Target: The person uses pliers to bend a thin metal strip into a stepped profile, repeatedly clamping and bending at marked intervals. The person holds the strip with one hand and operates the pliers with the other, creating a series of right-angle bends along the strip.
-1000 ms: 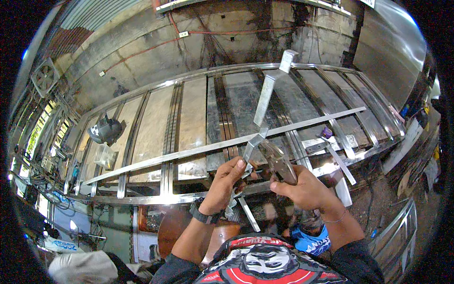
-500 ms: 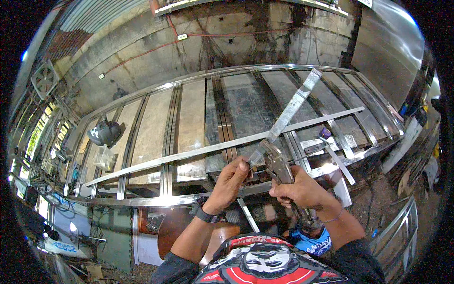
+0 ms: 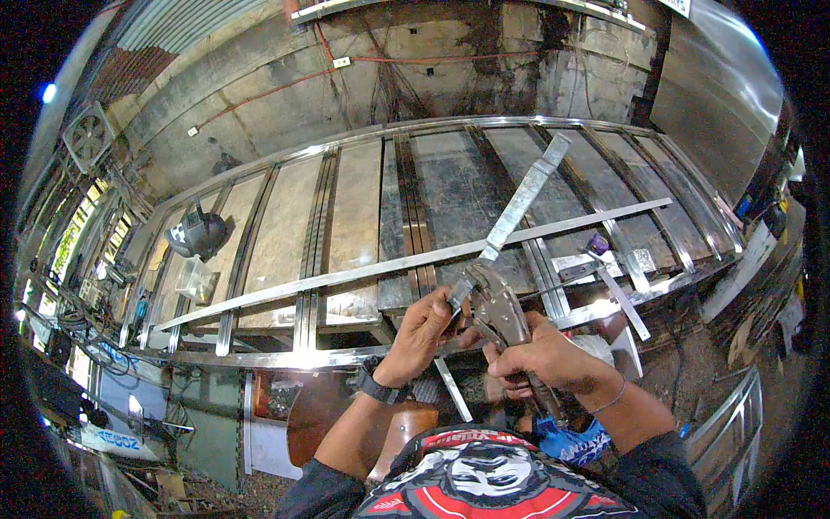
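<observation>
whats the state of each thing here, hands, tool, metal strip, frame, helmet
left hand: closed on the near end of the metal strip
right hand: gripping the pliers' handles
locking pliers: jaws at the strip's near end
metal strip: held up, slanting away over the frame
steel frame: lying flat, slats in place
welding helmet: resting on the frame's left part

Hands' zone crowded: left hand (image 3: 421,333) and right hand (image 3: 540,353) close together on locking pliers (image 3: 494,310), flat metal strip (image 3: 519,203) rising up-right from jaws. Long steel frame (image 3: 259,359) directly ahead, diagonal bar (image 3: 346,275) crossing at fingertip level. Open gaps between frame uprights. Welding helmet (image 3: 197,233) blocks far left end. Loose brackets (image 3: 618,268) clutter right end. Below hands, wooden stool (image 3: 328,424) fills space.
</observation>
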The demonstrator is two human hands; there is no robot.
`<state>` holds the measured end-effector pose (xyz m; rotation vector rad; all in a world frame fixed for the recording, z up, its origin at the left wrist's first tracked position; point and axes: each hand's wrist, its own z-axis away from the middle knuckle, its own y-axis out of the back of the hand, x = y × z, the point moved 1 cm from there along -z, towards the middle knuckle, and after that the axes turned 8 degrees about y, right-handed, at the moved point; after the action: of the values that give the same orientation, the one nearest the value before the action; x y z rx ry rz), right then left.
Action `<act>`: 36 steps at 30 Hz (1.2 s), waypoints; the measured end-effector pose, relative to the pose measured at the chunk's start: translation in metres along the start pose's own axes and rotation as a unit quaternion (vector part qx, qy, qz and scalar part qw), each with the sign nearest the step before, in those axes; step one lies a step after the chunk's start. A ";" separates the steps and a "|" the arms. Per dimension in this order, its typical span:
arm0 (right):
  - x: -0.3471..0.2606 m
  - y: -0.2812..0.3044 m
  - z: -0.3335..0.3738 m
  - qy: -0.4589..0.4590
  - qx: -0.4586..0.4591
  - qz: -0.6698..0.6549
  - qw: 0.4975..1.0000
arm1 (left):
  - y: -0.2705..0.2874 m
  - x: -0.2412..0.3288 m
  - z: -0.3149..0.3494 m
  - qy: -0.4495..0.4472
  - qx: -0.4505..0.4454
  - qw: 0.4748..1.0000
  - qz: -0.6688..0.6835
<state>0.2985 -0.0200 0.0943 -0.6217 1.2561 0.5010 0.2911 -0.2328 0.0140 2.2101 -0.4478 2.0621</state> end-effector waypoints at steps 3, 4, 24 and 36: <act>0.002 0.003 -0.008 -0.007 0.005 0.111 0.994 | -0.003 0.008 0.002 -0.004 0.033 0.999 -0.004; 0.003 0.003 -0.010 0.048 0.010 0.127 0.991 | -0.006 0.012 0.003 -0.008 0.045 0.999 -0.006; 0.005 0.026 -0.041 0.053 -0.059 0.294 0.953 | 0.020 0.018 0.010 0.041 0.157 0.978 -0.133; 0.003 0.010 -0.040 -0.075 -0.040 0.078 0.993 | 0.056 0.027 0.013 0.127 0.189 0.974 -0.005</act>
<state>0.2641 -0.0396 0.0821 -0.5434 1.1509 0.7184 0.2899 -0.2937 0.0317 2.0663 -0.0191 2.5568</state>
